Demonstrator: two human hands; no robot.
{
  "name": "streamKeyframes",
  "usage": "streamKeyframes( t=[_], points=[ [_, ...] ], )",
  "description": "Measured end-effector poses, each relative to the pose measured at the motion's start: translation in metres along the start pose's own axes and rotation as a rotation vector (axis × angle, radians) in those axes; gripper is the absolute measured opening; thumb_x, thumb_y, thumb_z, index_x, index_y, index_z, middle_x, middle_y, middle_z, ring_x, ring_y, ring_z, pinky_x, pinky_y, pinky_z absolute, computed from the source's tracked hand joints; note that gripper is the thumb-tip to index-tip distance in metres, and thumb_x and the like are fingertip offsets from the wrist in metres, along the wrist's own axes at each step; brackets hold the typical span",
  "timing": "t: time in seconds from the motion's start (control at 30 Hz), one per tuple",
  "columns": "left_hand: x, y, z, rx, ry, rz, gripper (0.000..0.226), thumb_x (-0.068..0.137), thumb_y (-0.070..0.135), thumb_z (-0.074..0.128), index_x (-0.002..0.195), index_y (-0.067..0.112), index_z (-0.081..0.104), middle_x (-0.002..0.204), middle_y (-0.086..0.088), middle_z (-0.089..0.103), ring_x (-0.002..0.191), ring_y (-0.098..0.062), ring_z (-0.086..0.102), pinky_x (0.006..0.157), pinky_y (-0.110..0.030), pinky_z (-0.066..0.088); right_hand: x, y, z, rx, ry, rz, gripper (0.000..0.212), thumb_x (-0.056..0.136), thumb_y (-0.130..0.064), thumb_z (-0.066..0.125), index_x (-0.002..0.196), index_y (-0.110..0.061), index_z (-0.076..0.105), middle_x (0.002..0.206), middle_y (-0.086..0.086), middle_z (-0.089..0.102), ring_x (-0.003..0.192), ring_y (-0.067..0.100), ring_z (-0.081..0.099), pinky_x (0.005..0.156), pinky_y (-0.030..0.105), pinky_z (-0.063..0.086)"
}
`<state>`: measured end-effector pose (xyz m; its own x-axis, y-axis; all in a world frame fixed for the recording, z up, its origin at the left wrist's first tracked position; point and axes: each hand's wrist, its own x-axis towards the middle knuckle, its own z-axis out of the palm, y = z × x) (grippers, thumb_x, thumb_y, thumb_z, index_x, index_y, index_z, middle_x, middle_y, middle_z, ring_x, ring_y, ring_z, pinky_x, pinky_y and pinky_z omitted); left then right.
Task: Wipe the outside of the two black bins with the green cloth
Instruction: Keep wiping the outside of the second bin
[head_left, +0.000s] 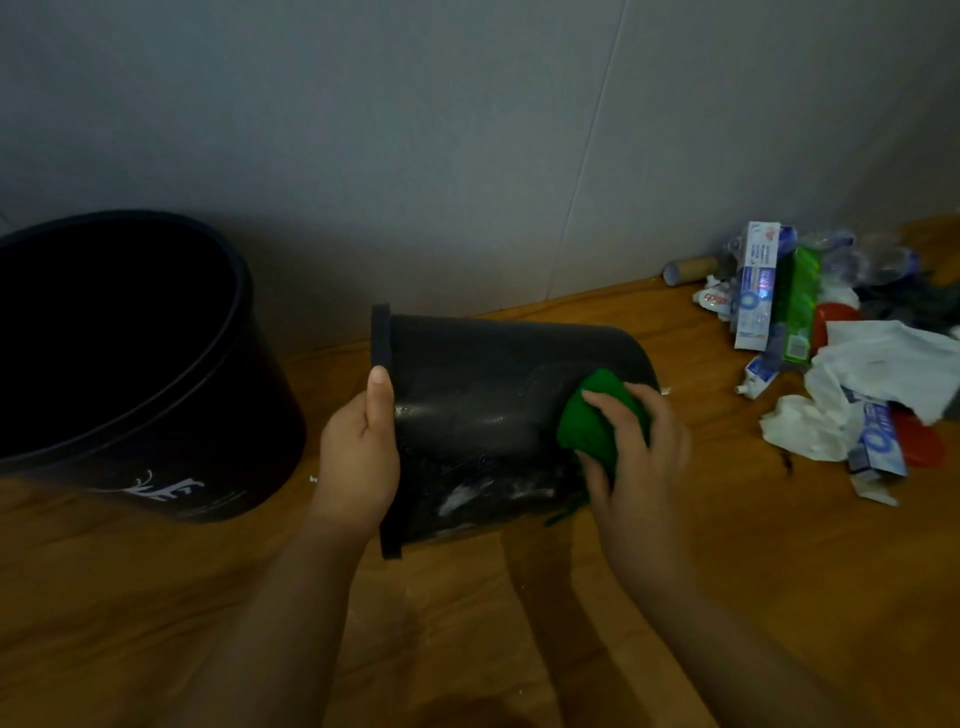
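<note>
Two black bins are seen on a brown wood-grain floor at the foot of a plain grey wall. The smaller bin (483, 410), smooth and glossy with pale smears low on its side, is held on its side with its thick flat rim turned to the left and its rounded base to the right. Its rim is gripped by the left hand (358, 457), the thumb laid along the outer edge and the other fingers hidden behind the rim. A bunched green cloth (597, 421), soft and matte, is pressed against the bin's outer wall near the base by the right hand (636, 441), whose fingers (605, 402) are curled over it; a loose end of the cloth hangs below the hand. The larger bin (156, 415), round and tapered with a raised lip and a white printed mark low on its wall, is tilted slightly and stands well apart to the left, its dark mouth open upward. One heap of rubbish (836, 343) is spread on the floor to the right by the wall: crumpled white tissue, toothpaste boxes in white and blue, a green packet, red plastic pieces, crushed clear bottles, and one cardboard tube (688, 269) lying against the wall.
</note>
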<state>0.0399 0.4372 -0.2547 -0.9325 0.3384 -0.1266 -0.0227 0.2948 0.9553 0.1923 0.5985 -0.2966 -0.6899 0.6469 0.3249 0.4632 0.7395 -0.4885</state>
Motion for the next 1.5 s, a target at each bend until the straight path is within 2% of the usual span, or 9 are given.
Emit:
streamKeyframes(
  t=[0.27, 0.47, 0.7, 0.83, 0.97, 1.1, 1.2, 1.3, 1.5],
  points=[
    [0.0, 0.0, 0.001, -0.001, 0.002, -0.005, 0.055, 0.105, 0.043, 0.027, 0.081, 0.009, 0.062, 0.077, -0.003, 0.063, 0.059, 0.005, 0.061, 0.049, -0.006, 0.043, -0.001, 0.017, -0.002, 0.012, 0.162, 0.26, 0.052, 0.085, -0.018, 0.063, 0.134, -0.022, 0.046, 0.143, 0.01, 0.035, 0.127, 0.031, 0.037, 0.097, 0.05, 0.045],
    [0.001, 0.007, -0.004, -0.001, 0.004, -0.011, 0.051, 0.106, 0.04, 0.027, 0.077, 0.013, 0.06, 0.075, -0.001, 0.06, 0.054, 0.01, 0.059, 0.046, -0.004, 0.04, 0.012, 0.009, -0.007, 0.003, 0.02, 0.023, 0.054, 0.084, -0.017, 0.066, 0.133, -0.029, 0.049, 0.146, 0.0, 0.033, 0.133, 0.027, 0.03, 0.103, 0.044, 0.039],
    [0.002, 0.006, -0.004, 0.031, 0.005, -0.02, 0.052, 0.104, 0.046, 0.026, 0.081, 0.016, 0.062, 0.078, 0.0, 0.063, 0.068, -0.003, 0.062, 0.057, -0.017, 0.044, 0.039, 0.028, -0.021, -0.041, 0.066, 0.177, 0.048, 0.092, -0.025, 0.059, 0.138, -0.028, 0.047, 0.145, 0.005, 0.036, 0.131, 0.03, 0.032, 0.102, 0.042, 0.035],
    [0.007, 0.018, -0.009, 0.015, 0.008, -0.051, 0.048, 0.105, 0.045, 0.028, 0.083, 0.018, 0.062, 0.079, 0.002, 0.061, 0.062, 0.003, 0.061, 0.048, -0.008, 0.041, 0.022, 0.029, -0.019, -0.04, 0.083, 0.132, 0.049, 0.089, -0.021, 0.063, 0.136, -0.029, 0.05, 0.144, 0.005, 0.037, 0.127, 0.029, 0.033, 0.096, 0.033, 0.033],
    [0.009, 0.023, -0.012, 0.018, -0.001, -0.072, 0.048, 0.102, 0.05, 0.029, 0.085, 0.02, 0.063, 0.082, 0.002, 0.062, 0.074, -0.004, 0.061, 0.056, -0.017, 0.041, 0.026, 0.029, -0.021, -0.05, 0.081, 0.105, 0.047, 0.09, -0.021, 0.063, 0.135, -0.028, 0.051, 0.142, 0.006, 0.039, 0.124, 0.03, 0.036, 0.094, 0.033, 0.032],
    [-0.013, 0.006, -0.013, 0.009, 0.055, 0.028, 0.047, 0.101, 0.045, 0.034, 0.07, 0.018, 0.056, 0.065, 0.006, 0.056, 0.052, 0.006, 0.056, 0.047, -0.009, 0.04, 0.031, 0.028, -0.021, -0.067, 0.067, 0.104, 0.047, 0.09, -0.022, 0.061, 0.136, -0.028, 0.05, 0.142, 0.005, 0.039, 0.125, 0.031, 0.035, 0.095, 0.037, 0.035],
    [-0.026, -0.017, -0.014, 0.08, 0.094, 0.086, 0.05, 0.096, 0.05, 0.033, 0.06, 0.019, 0.049, 0.05, 0.009, 0.05, 0.045, -0.001, 0.047, 0.049, -0.024, 0.037, 0.034, 0.028, -0.021, -0.053, 0.061, 0.105, 0.046, 0.091, -0.021, 0.061, 0.135, -0.027, 0.051, 0.142, 0.005, 0.039, 0.127, 0.032, 0.035, 0.096, 0.036, 0.033],
    [-0.024, -0.015, -0.013, 0.124, 0.094, 0.124, 0.053, 0.097, 0.049, 0.03, 0.058, 0.018, 0.047, 0.05, 0.006, 0.046, 0.044, -0.003, 0.046, 0.05, -0.029, 0.036, 0.033, 0.032, -0.021, -0.022, 0.052, 0.093, 0.046, 0.091, -0.022, 0.061, 0.136, -0.027, 0.051, 0.143, 0.004, 0.039, 0.128, 0.03, 0.034, 0.097, 0.033, 0.03],
    [-0.006, 0.007, -0.013, 0.03, 0.046, -0.025, 0.056, 0.103, 0.045, 0.032, 0.069, 0.008, 0.055, 0.063, -0.002, 0.053, 0.051, -0.002, 0.055, 0.044, -0.012, 0.041, 0.014, 0.039, -0.022, 0.06, 0.095, 0.027, 0.05, 0.087, -0.015, 0.065, 0.135, -0.024, 0.053, 0.142, 0.008, 0.041, 0.128, 0.033, 0.039, 0.101, 0.039, 0.037]
  ],
)
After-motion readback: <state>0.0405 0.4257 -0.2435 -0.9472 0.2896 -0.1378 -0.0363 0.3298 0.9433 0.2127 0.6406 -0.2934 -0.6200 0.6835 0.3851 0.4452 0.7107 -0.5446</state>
